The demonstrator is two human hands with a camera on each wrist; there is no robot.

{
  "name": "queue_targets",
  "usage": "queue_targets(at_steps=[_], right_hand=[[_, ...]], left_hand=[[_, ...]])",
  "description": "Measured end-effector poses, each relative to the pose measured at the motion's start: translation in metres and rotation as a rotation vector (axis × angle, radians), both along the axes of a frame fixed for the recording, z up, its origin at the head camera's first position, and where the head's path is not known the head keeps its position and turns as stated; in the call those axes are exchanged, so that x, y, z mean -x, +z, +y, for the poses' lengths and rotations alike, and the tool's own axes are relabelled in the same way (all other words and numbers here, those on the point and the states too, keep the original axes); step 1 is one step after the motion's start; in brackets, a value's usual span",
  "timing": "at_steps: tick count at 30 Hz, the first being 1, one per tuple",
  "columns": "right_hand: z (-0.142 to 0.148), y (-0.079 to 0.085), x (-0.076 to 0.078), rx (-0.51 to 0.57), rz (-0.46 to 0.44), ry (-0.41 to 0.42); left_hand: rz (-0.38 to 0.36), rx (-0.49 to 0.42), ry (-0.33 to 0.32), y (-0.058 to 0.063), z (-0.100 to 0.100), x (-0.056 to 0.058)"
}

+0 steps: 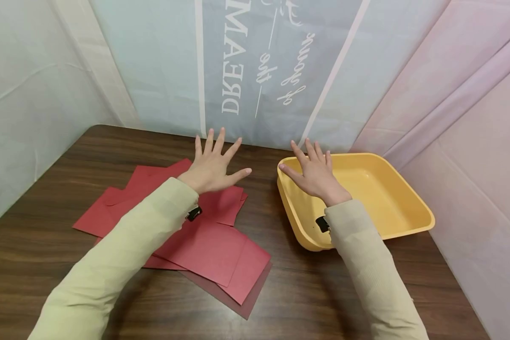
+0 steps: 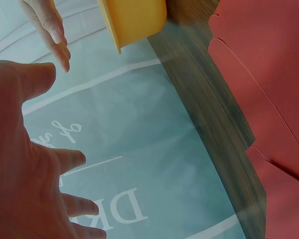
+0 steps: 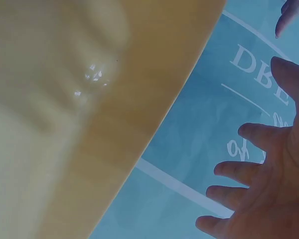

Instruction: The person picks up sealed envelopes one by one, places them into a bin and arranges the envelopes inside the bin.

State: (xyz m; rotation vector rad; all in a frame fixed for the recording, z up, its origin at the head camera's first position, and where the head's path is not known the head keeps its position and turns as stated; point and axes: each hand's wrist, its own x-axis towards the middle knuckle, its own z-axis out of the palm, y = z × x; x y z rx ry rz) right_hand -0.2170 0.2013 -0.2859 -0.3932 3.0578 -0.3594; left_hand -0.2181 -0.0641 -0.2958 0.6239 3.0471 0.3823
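My left hand (image 1: 210, 169) hovers with spread, straight fingers over a loose pile of red envelopes (image 1: 212, 250). Nothing is in its grasp; in the left wrist view the envelopes (image 2: 274, 89) lie off to the side of the palm. Fingers also spread, my right hand (image 1: 316, 174) is held above the left part of a yellow plastic tub (image 1: 386, 198) and holds nothing. In the right wrist view the tub's inner wall (image 3: 134, 99) fills the left side, apart from the fingers. The envelopes overlap at several angles, some partly hidden by the left sleeve.
Both stand on a dark wood-grain table (image 1: 38, 250). Behind it hangs a blue-grey cloth (image 1: 165, 71) with mirrored white lettering. Pale cloth (image 1: 484, 118) walls the right side, close to the tub, and white cloth (image 1: 29, 94) the left.
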Motion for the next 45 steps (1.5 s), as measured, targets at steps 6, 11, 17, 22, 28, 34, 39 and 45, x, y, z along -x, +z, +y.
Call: queue_targets(at_steps=[6,11,17,22,28,34,39,45], right_hand=[[0.001,0.001,0.0,0.011,0.004,0.002],[0.007,0.004,-0.002,0.045,0.024,0.043],[0.017,0.006,-0.003,0.082,0.065,0.129],[0.024,0.014,-0.004,0.066,0.012,0.146],[0.037,0.022,-0.006,0.108,-0.054,0.128],[0.051,0.028,-0.009,0.076,-0.09,0.092],[0.062,0.031,-0.011,0.056,-0.096,0.081],[0.075,0.033,-0.013,0.069,-0.099,0.081]], left_hand=[[-0.007,-0.011,-0.007,-0.001,0.0,0.0],[-0.042,-0.033,-0.017,0.0,-0.003,-0.001],[-0.038,-0.043,-0.035,0.001,-0.006,-0.002],[0.013,-0.018,-0.053,0.001,-0.009,-0.004],[0.051,0.008,-0.075,0.001,-0.012,-0.008],[0.065,-0.004,-0.09,0.001,-0.015,-0.012],[0.049,-0.022,-0.082,0.001,-0.016,-0.014],[0.04,-0.026,-0.076,0.002,-0.021,-0.016]])
